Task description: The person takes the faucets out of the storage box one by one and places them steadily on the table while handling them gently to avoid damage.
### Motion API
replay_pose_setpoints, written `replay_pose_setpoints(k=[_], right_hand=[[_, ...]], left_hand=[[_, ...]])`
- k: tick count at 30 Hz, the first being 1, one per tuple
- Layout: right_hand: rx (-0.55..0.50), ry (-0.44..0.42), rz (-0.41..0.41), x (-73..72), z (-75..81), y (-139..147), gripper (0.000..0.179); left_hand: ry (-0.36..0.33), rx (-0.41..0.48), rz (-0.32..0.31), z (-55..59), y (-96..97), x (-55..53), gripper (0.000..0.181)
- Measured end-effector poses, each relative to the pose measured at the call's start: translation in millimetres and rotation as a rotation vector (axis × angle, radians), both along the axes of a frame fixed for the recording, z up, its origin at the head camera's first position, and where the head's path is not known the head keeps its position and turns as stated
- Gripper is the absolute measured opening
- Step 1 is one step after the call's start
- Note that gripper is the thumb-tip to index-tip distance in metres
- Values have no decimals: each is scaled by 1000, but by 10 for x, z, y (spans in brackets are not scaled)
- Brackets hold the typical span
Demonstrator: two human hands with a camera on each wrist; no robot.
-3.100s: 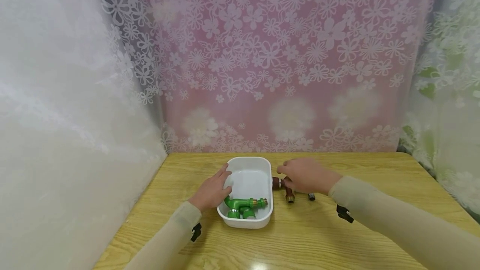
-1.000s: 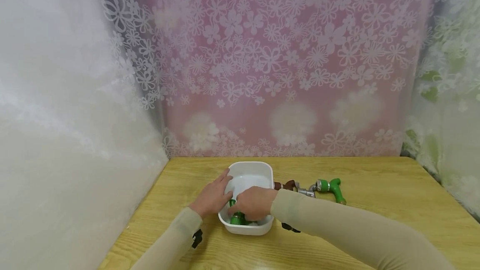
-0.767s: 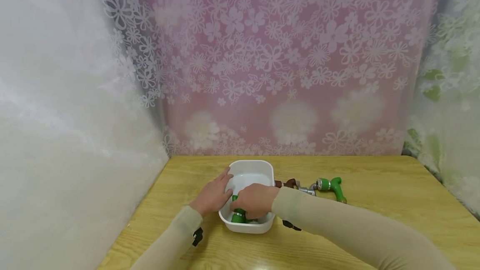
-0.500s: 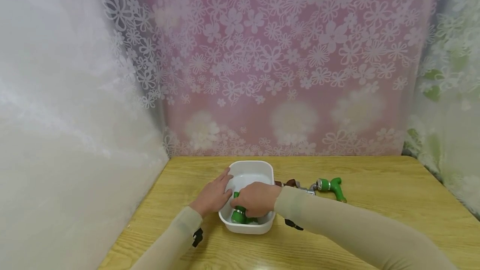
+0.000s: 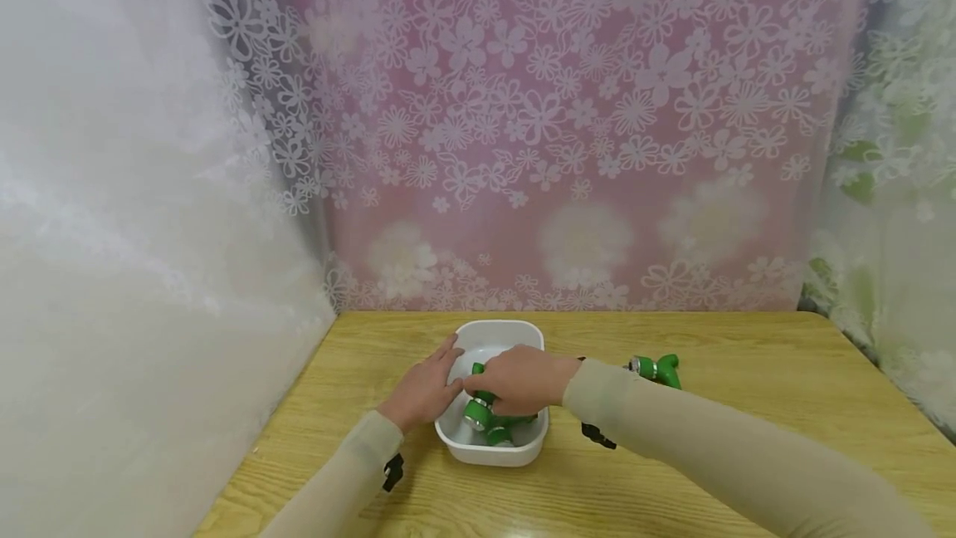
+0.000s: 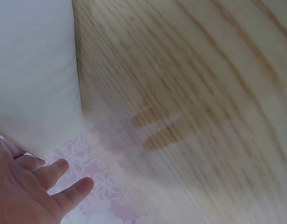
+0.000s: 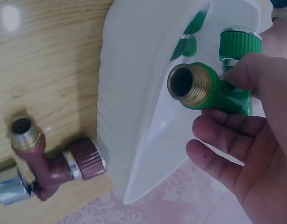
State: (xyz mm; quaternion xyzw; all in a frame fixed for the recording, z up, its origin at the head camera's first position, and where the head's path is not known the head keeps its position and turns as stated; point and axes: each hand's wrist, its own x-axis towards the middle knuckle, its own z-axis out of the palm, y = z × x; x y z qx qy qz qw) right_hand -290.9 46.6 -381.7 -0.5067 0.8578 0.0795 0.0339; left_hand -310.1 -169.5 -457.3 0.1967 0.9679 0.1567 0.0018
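Note:
My right hand (image 5: 526,379) pinches a green plastic tap (image 7: 232,98) over the white tub (image 5: 499,457). Its brass threaded end faces the right wrist camera, and its ribbed collar sticks up beside the thumb. Below it, a second green tap (image 5: 499,436) lies in the tub's near end, partly covered by the hand. My left hand (image 5: 420,388) rests along the tub's left rim with fingers extended; in the left wrist view its fingertips (image 6: 80,189) stand apart, beside the tub's outer wall.
Right of the tub, a maroon tap (image 7: 54,170) with a brass thread lies on the wooden table (image 5: 358,355), its collar close to the tub wall. A chrome piece (image 7: 10,185) adjoins it. Farther right lies another green tap (image 5: 657,368), partly behind the right sleeve.
From beside the maroon tap, my right hand moved into the tub and took hold of a green tap. Lately it has shifted up and rightward with that tap. The left hand has stayed put.

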Motion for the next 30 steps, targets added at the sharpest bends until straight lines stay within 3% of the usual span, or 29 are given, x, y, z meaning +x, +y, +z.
replay_pose_setpoints(k=[6, 14, 30], right_hand=[[-29, -6, -27, 1, 62, 132, 19], [-48, -43, -94, -48, 152, 341, 24], [-154, -96, -233, -71, 131, 954, 24]], left_hand=[[-7, 1, 8, -17, -9, 2, 55], [-5, 8, 27, -21, -7, -23, 55], [-21, -4, 36, -2, 18, 1, 56]])
